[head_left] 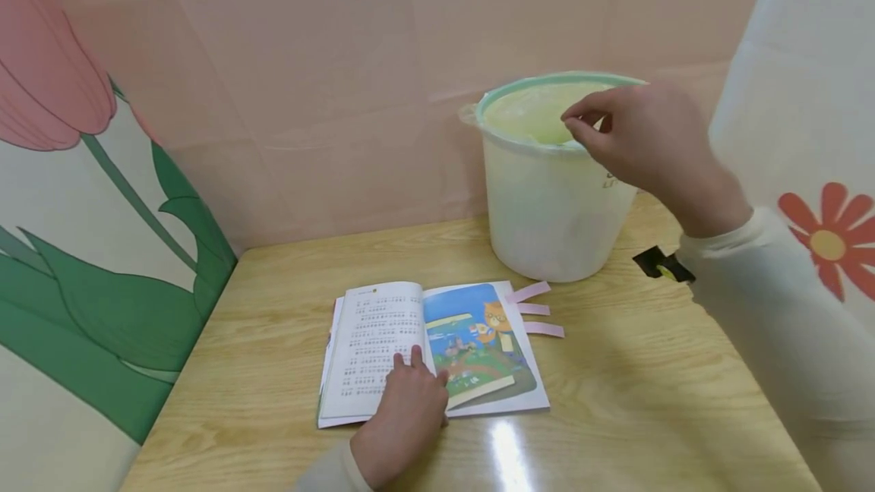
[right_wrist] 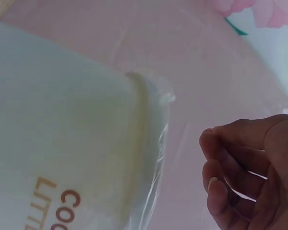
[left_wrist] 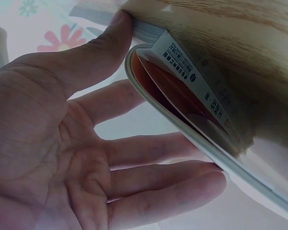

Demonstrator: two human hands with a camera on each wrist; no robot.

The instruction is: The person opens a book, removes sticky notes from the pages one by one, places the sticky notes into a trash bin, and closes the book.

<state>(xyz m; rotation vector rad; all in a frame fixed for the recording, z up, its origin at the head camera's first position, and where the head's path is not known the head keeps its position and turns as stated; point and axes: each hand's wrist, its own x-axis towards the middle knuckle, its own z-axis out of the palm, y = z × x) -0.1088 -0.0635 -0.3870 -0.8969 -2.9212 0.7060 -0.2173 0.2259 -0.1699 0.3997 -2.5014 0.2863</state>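
An open picture book [head_left: 379, 340] lies on the wooden table, with text on its left page and a cartoon bear picture on its right. My left hand [head_left: 412, 399] rests on the book's lower middle with fingers extended. In the left wrist view, the thumb of the left hand [left_wrist: 86, 139] touches the book's edge near the spine. Over the rim of a whitish bin [head_left: 557, 211] hovers my right hand [head_left: 645, 131], its thumb and index fingertips together. The right wrist view shows the right hand [right_wrist: 249, 167] with curled fingers beside the bin's bagged rim; no object shows between them.
Three pink paper strips [head_left: 533, 310] stick out from the book's right edge. A clear bag [head_left: 468, 114] lines the bin. Behind the table [head_left: 273, 310] hangs a pink wall covering [head_left: 307, 97]; flower-printed panels stand at left and right.
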